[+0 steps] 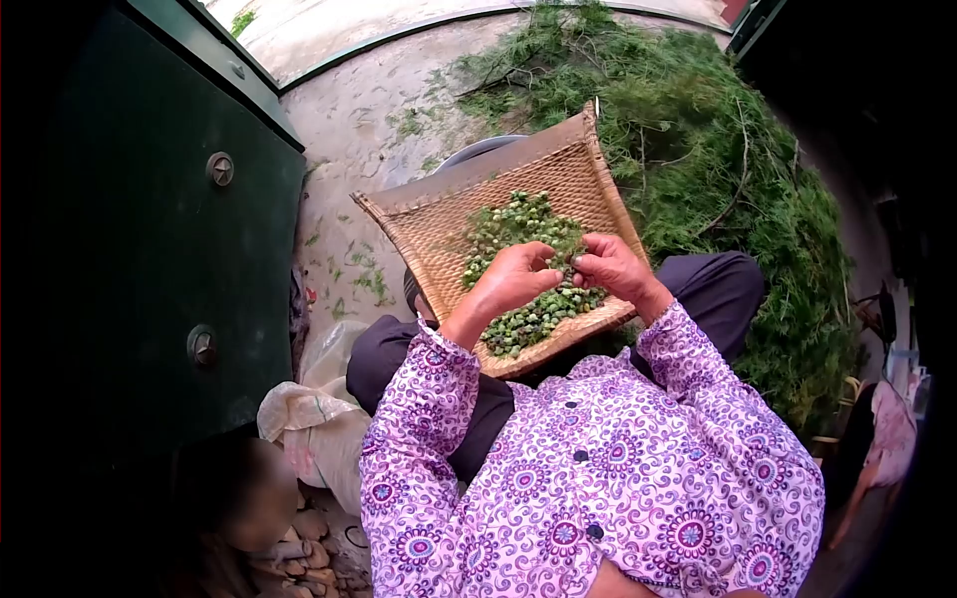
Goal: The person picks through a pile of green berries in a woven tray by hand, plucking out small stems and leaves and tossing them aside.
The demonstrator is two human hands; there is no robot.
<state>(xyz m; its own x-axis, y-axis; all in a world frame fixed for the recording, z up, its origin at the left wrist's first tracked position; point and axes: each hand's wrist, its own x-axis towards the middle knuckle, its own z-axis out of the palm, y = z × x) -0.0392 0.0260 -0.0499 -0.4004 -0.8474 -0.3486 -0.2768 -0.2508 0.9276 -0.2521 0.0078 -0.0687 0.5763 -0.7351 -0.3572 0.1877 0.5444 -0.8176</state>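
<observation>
A woven winnowing basket (399, 214) tilts across my lap, with a heap of small green cones or seed pods (513, 329) in it. My left hand (513, 282) is over the heap, thumb and fingers pinched together; what they hold, if anything, is too small to make out. My right hand (613, 269) is close beside it, fingers closed on a thin green sprig (566, 247) that shows between the two hands. Bits of green foliage lie among the pods.
A large pile of cut evergreen branches (688, 130) covers the floor to the right. Behind the basket shows the rim of a metal basin (478, 149). A pale woven sack (309, 429) is at the left, near a dark green door (199, 259).
</observation>
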